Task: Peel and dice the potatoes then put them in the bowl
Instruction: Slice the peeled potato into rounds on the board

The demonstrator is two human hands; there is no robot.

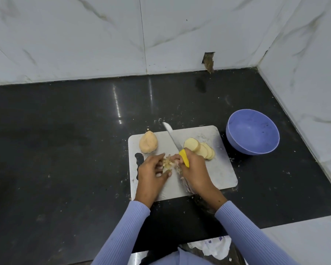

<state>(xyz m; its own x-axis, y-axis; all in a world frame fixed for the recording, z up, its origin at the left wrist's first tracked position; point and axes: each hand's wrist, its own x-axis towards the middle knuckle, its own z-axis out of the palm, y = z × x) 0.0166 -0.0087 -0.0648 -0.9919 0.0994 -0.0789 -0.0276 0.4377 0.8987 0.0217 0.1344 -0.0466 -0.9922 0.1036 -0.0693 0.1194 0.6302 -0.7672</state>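
the person works at a pale cutting board (214,169) set on a dark counter (65,150). both hands meet over a small heap of cut potato pieces (167,164) near the middle of the board. the left hand (151,172) has its fingers curled loosely against the left side of the heap, cupping it rather than gripping any one piece. the right hand (194,169) grasps the yellow handle of a knife (173,139), whose blade points away toward the far left, its tip reaching past the far edge of the board; the same hand also seems to press against the heap's right side.

to the right of the blade lies a fanned row of potato slices (201,150), not yet diced. at the far left corner of the board sits a whole peeled potato (148,144), uncut. the purple bowl (252,131) stands on the counter just beside the board's far right corner, and it looks empty.

judging by this, the step in hand is gathering the first diced batch to carry it over. the next move calls for scooping the pieces without spilling, lifting them right across the slices, and keeping the blade turned away from the fingers. much of the task is left.
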